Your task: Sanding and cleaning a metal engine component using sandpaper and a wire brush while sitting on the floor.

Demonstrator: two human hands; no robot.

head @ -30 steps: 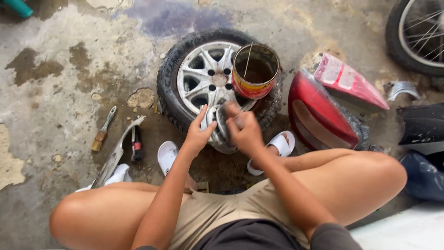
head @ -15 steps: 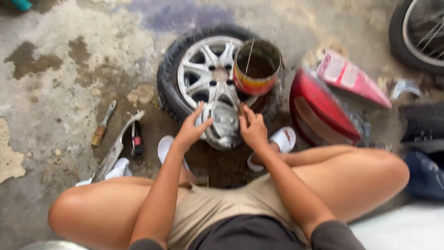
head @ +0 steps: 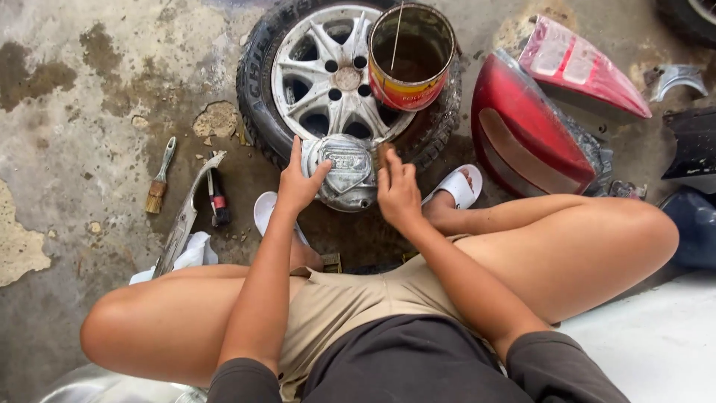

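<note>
So the left hand [head: 298, 183] has its fingers wrapped on the left edge of a silver metal cover [head: 344, 172], gripping it. The right hand [head: 397, 190] presses flat against its right side, fingers loosely together. The cover sits tilted against the near rim of the wheel [head: 313, 75], face up toward the camera, long axis roughly left-right. A paint can [head: 410, 60] rests on the wheel.

One package: open round tin can [head: 412, 56], red and yellow banded outside, rusty brown inside, standing on the wheel's [head: 328, 82] upper right edge. No signs or screens.
</note>
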